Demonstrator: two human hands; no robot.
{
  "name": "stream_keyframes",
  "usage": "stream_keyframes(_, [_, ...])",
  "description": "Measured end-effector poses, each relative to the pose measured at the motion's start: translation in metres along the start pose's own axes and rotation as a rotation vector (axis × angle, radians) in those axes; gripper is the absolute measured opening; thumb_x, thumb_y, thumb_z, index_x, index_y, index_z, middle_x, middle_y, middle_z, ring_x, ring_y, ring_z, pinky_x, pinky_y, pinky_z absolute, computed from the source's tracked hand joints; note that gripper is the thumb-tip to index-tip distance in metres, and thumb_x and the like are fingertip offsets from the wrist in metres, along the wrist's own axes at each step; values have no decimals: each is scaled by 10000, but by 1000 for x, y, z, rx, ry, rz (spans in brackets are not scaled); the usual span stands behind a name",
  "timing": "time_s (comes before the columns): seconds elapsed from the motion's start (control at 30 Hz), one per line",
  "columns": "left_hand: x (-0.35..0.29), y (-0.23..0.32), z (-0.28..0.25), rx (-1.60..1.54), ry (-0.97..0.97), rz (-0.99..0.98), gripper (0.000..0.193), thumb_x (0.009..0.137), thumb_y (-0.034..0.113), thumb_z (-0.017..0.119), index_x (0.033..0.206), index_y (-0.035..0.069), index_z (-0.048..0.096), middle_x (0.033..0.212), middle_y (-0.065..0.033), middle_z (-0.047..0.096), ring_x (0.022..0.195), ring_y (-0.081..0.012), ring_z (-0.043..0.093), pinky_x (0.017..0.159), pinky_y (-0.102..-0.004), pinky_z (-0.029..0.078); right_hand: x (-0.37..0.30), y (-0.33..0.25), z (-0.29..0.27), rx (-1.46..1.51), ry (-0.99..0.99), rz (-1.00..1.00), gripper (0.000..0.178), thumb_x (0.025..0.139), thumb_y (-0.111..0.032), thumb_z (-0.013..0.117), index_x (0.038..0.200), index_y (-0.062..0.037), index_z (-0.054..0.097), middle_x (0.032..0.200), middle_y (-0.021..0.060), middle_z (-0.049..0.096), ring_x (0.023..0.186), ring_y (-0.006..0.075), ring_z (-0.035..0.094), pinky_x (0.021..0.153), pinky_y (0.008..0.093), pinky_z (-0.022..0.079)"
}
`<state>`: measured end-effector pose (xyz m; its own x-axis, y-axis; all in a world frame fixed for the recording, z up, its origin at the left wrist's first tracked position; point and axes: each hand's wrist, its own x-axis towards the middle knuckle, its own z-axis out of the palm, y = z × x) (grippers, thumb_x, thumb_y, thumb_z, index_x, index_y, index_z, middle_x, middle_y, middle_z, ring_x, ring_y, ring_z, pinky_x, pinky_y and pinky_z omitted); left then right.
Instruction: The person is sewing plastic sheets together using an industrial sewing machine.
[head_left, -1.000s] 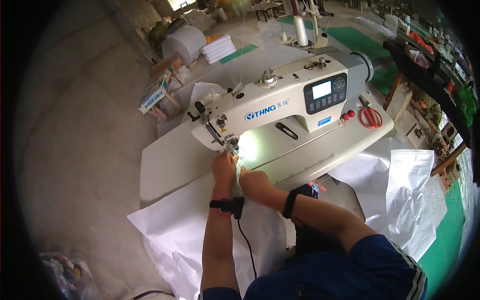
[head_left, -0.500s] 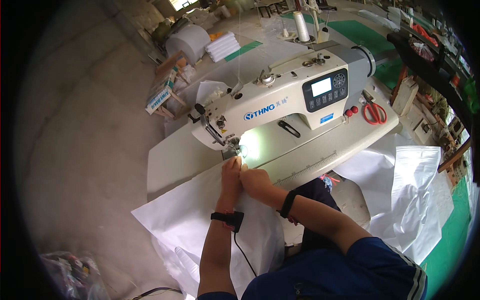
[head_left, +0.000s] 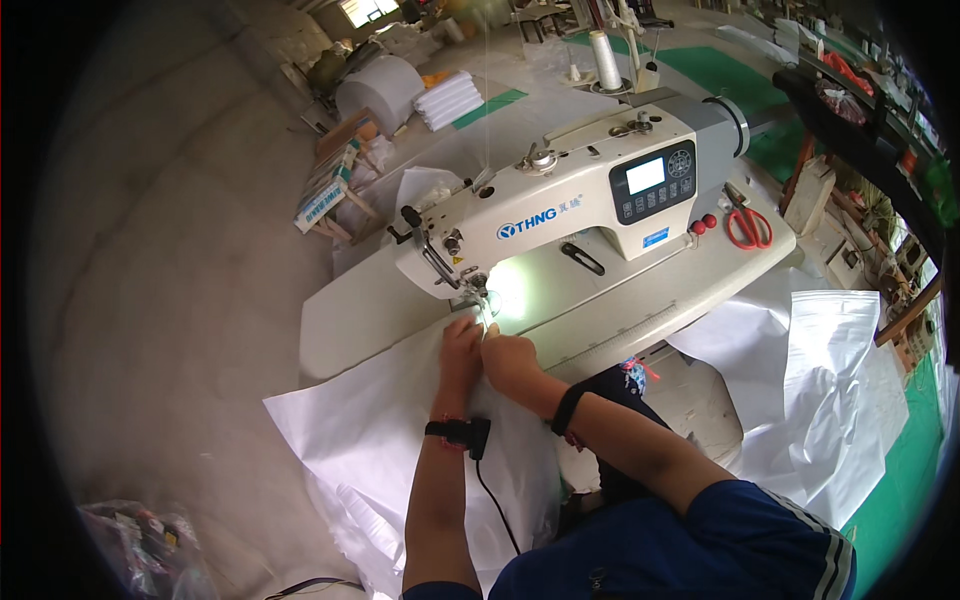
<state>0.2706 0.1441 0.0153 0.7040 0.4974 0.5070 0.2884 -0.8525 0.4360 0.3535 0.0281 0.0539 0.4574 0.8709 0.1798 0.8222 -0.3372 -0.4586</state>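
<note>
Across the lap and up to the hands lies the white glossy sheet [head_left: 380,430]; I'd support its loose weight so that it doesn't drag. My right hand [head_left: 512,365] has its fingers drawn together, apparently pinching the sheet's upper edge; my left hand [head_left: 462,350] curls just beside it on the sheet, though I cannot tell how firmly it grips. Just beyond, the presser-foot assembly [head_left: 477,287] sits beside the bright work light [head_left: 512,288]: there I judge it best to hold the edge flat and straight, fingertips well clear. Farther right, I'd leave the red-handled scissors [head_left: 748,228] alone. Behind the sewing machine [head_left: 560,190] stands a white thread cone [head_left: 605,62].
</note>
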Motion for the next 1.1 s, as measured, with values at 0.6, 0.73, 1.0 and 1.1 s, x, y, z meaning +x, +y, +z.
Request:
stream_keyframes(0.6, [-8,53,12,78,68,0,256,861,123,599,1079,-7,636,1108,-170,640,1041,-338,577,936,-420,447,23,70,-34,1107,-313,271,295,995,-200,458,1184,-11,585,870,144,683,831,201,692,664,302,551])
stream_keyframes(0.73, [-2,52,11,113,68,29,245,865,120,594,1064,-17,633,1104,-175,632,1025,-337,575,921,-428,447,60,66,-4,1341,-59,159,358,996,-225,500,1280,-8,522,956,98,653,807,149,656,703,257,534])
stream_keyframes(1.0, [-1,52,10,98,61,40,251,870,116,585,1066,-37,625,1116,-181,623,1026,-350,570,921,-432,448,84,64,16,1531,66,223,330,941,-353,621,1012,-34,669,811,67,657,664,72,600,623,215,511])
stream_keyframes(1.1, [1,46,12,119,61,47,266,878,129,585,1092,-26,623,1146,-176,615,1050,-347,564,932,-427,447,88,64,10,1546,92,255,336,917,-358,653,905,-22,661,710,72,639,550,91,583,518,240,511])
